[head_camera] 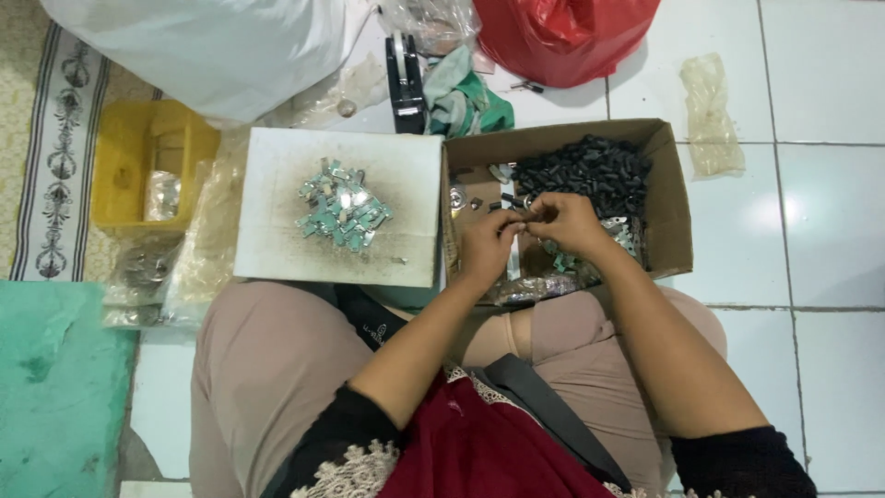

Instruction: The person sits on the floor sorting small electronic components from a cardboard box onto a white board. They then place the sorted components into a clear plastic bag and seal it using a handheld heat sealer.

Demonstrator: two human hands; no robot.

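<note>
Right above the cardboard box (671,198), a small metal part (523,219) is pinched between the fingertips of both hands. The left hand (487,244) is closed on it from one side, and the right hand (564,219) is closed on it from the other side. Inside the box lies a heap of small black pieces (585,171). Just beside the box, a white board (277,203) carries a pile of greenish metal pieces (343,212). Farther left stands a yellow bin (124,157), on the tiled floor (811,240).
</note>
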